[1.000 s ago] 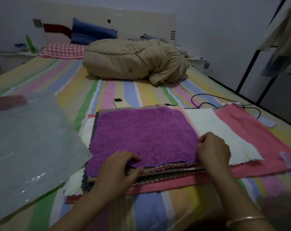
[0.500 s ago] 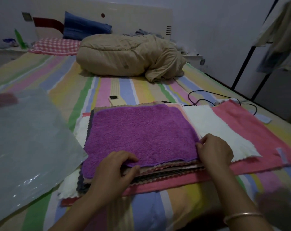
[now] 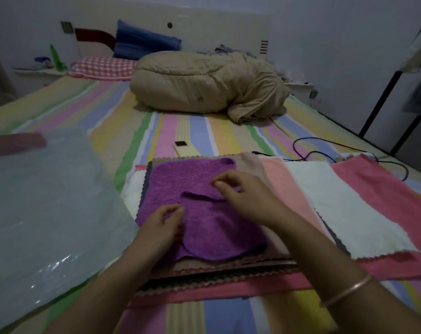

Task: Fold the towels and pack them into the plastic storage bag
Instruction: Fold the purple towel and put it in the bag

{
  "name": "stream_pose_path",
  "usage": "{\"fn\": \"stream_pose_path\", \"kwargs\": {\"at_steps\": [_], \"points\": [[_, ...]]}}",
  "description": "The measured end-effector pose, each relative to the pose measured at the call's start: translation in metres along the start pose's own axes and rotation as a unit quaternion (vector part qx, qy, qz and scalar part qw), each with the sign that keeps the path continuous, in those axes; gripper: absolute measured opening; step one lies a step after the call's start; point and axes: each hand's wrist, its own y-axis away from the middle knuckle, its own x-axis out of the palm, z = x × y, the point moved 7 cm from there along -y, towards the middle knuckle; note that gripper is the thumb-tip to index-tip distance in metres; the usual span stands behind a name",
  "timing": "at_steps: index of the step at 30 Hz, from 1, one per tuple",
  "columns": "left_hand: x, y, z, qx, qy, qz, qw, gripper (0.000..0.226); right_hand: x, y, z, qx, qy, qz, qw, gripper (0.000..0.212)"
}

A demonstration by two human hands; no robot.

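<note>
On the near part of the striped bed (image 3: 192, 131) lies a stack of towels (image 3: 219, 268) with zigzag edges, and the purple towel (image 3: 204, 225) is on top of it, its near half doubled over toward the far side so that a loose edge crosses its middle. The left hand (image 3: 163, 227) rests on the left part of this flap, its fingers (image 3: 174, 209) curled and pinching the cloth by the flap's edge. The right hand (image 3: 248, 196), a thin bangle (image 3: 347, 289) on its wrist, reaches in from the right; its fingers (image 3: 219, 184) are curled at the right end of the same edge and appear to pinch it, though the grip is partly hidden. To the right of the stack a peach towel (image 3: 284, 184), a white towel (image 3: 349, 208) and a pink towel (image 3: 385, 189) lie spread flat and overlapping. The clear plastic storage bag (image 3: 43, 201) lies flat on the bed just left of the stack. Farther off are a small remote (image 3: 180, 144), a black cable (image 3: 325, 145) and a bundled beige quilt (image 3: 204, 85).
</note>
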Motion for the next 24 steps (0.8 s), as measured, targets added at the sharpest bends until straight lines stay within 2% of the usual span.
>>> {"fn": "stream_pose_path", "kwargs": {"at_steps": [2,4,7,9,12,13,16,18,20,24], "points": [[-0.001,-0.001,0.001,0.023,-0.069,-0.017,0.997,0.03,-0.011,-0.018,-0.018,-0.001,0.069,-0.013,0.998,0.026],[0.002,0.004,-0.001,0.054,-0.102,-0.011,0.993,0.042,-0.013,-0.034,-0.03,-0.037,0.171,-0.004,0.985,0.043],[0.006,0.013,-0.005,0.105,-0.148,-0.001,0.983,0.053,0.002,-0.053,-0.047,-0.085,0.353,0.045,0.931,0.061],[0.005,0.02,-0.007,0.161,-0.22,-0.01,0.962,0.047,0.013,-0.062,-0.05,-0.125,0.401,0.067,0.905,0.057],[0.009,0.03,-0.015,0.244,-0.308,0.003,0.92,0.031,0.012,-0.077,-0.043,-0.172,0.365,0.025,0.915,0.036],[0.008,0.031,-0.017,0.244,-0.309,0.004,0.919,0.031,0.008,-0.082,-0.039,-0.18,0.329,0.008,0.927,0.036],[-0.007,0.028,-0.023,0.241,-0.298,-0.016,0.924,0.024,-0.001,-0.099,-0.029,-0.118,0.196,-0.024,0.973,0.019],[-0.025,0.026,-0.024,0.236,-0.301,-0.034,0.923,0.03,0.002,-0.115,-0.018,-0.102,0.153,-0.049,0.982,0.029],[-0.044,0.025,-0.018,0.224,-0.306,-0.046,0.924,0.042,0.016,-0.133,-0.008,-0.095,0.15,-0.053,0.983,0.029],[-0.066,0.024,-0.004,0.19,-0.299,-0.049,0.934,0.042,0.054,-0.163,0.008,-0.085,0.235,-0.022,0.968,0.027]]}}
